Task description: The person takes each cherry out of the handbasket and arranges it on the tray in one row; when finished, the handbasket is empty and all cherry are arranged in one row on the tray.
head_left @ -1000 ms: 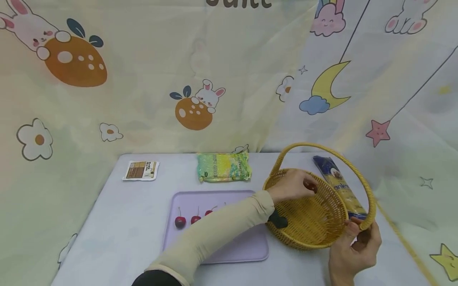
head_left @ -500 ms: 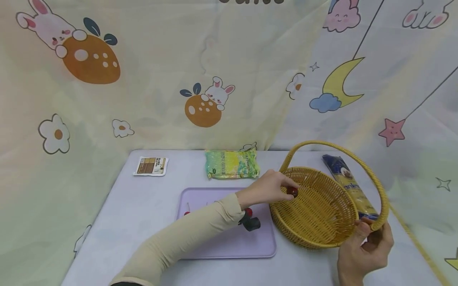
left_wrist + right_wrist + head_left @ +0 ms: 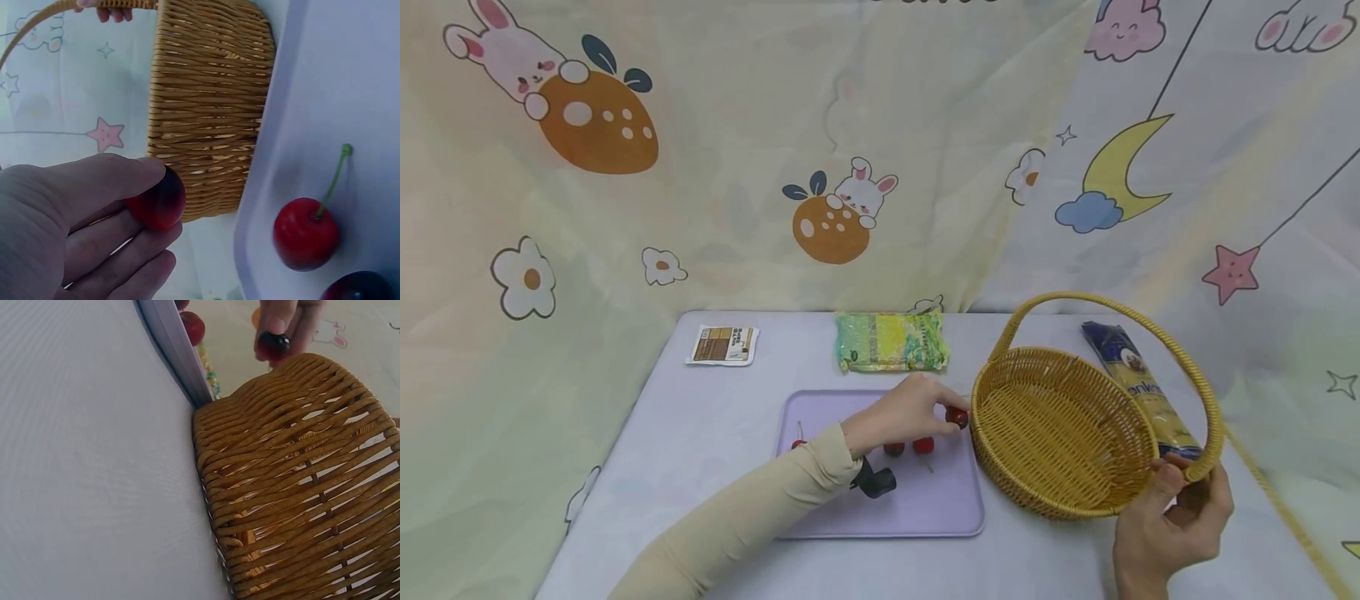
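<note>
A dark red cherry (image 3: 957, 417) is pinched between the thumb and fingers of my left hand (image 3: 901, 410), just left of the basket's rim. In the left wrist view that cherry (image 3: 164, 199) shows at the thumb tip. The yellow wicker basket (image 3: 1054, 421) tilts slightly toward me. My right hand (image 3: 1176, 521) grips it where its tall handle meets the rim at the lower right. Below my left forearm lies a lilac tray (image 3: 925, 517) with several cherries, among them a red cherry (image 3: 306, 234) with a green stem. My left sleeve hides part of the tray.
Behind the tray lies a green and yellow packet (image 3: 891, 342), with a small brown and white packet (image 3: 722, 345) at the back left. A blue and gold bag (image 3: 1142, 387) leans along the basket's right side. A printed cloth (image 3: 737, 167) hangs behind the table.
My left hand has moved left with the cherry, from over the basket's inside to beside its left rim. The right hand keeps its grip. The head view has shifted slightly.
</note>
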A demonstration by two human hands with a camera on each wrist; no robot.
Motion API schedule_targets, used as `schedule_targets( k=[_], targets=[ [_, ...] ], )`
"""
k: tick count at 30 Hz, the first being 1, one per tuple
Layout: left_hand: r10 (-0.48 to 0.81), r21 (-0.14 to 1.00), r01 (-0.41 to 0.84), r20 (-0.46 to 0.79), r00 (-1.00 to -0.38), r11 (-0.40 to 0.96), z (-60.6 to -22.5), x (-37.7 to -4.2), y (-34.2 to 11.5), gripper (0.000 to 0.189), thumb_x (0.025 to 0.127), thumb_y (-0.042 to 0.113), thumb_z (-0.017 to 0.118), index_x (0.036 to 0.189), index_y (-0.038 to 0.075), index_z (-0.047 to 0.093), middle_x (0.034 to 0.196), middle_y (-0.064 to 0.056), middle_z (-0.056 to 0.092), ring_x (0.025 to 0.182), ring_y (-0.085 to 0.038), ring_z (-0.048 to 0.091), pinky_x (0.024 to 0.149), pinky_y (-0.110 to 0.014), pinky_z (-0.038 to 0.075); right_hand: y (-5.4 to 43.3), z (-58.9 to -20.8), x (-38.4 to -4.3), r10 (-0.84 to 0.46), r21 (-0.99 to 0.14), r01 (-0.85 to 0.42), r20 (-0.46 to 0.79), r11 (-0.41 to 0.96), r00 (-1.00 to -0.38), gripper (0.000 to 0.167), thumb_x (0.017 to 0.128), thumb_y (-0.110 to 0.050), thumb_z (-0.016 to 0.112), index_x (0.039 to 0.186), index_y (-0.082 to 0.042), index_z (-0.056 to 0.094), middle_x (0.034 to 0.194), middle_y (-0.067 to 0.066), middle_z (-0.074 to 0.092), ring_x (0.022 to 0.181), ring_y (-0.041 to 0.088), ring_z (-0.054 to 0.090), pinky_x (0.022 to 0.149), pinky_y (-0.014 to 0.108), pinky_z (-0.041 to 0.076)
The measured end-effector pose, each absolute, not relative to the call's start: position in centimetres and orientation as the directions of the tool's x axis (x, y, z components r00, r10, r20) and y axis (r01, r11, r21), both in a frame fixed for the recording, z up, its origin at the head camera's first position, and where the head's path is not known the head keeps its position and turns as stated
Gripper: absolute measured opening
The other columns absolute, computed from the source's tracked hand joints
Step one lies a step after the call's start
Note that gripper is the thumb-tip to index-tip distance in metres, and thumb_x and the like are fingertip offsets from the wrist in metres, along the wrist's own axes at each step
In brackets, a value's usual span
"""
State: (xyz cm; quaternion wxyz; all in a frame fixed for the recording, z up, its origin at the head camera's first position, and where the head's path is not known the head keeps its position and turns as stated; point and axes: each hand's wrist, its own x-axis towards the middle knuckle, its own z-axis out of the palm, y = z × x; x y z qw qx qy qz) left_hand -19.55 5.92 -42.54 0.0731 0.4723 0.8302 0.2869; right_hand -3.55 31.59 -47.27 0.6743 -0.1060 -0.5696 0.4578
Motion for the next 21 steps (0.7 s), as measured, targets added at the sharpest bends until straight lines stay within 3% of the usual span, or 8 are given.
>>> schedule_targets(
  k=[8, 14, 21],
  targets=[
    [0.836, 0.55, 0.736, 0.117, -0.536, 0.395, -44.5, -19.3, 5.8, 0.031, 0.09, 0.016, 0.082, 0.121, 0.014, 0.08, 0.104, 0.004, 0.08, 0.071, 0.0, 0.06, 0.062, -0.011, 0.046, 31.3, -47.1, -3.4, 0.728, -0.665, -0.47, 0.682, 0.581, -0.064, 0.035, 0.103, -0.012, 0.065, 0.129, 0.011, 0.06, 0.102, -0.004, 0.066, 0.088, 0.006, 0.065, 0.083, 0.013, 0.051],
    [0.86, 0.501, 0.767, 0.082, -0.503, 0.401, -45.9, -19.1, 6.3, 0.03, 0.089, 0.014, 0.082, 0.119, 0.01, 0.08, 0.106, 0.0, 0.081, 0.082, 0.0, 0.066, 0.074, -0.009, 0.049, 31.1, -47.1, -3.5, 0.727, -0.673, -0.451, 0.683, 0.587, -0.074, 0.038, 0.104, -0.017, 0.065, 0.13, 0.01, 0.06, 0.103, -0.006, 0.066, 0.089, 0.005, 0.065, 0.084, 0.013, 0.05],
    [0.866, 0.456, 0.782, 0.047, -0.497, 0.424, -46.6, -18.7, 6.3, 0.029, 0.091, 0.015, 0.081, 0.12, 0.012, 0.08, 0.111, 0.0, 0.08, 0.096, -0.005, 0.071, 0.087, -0.015, 0.053, 30.8, -47.1, -3.5, 0.714, -0.69, -0.365, 0.694, 0.625, -0.087, 0.038, 0.105, -0.02, 0.063, 0.132, 0.008, 0.06, 0.105, -0.011, 0.064, 0.09, 0.002, 0.063, 0.084, 0.012, 0.049]
  ],
)
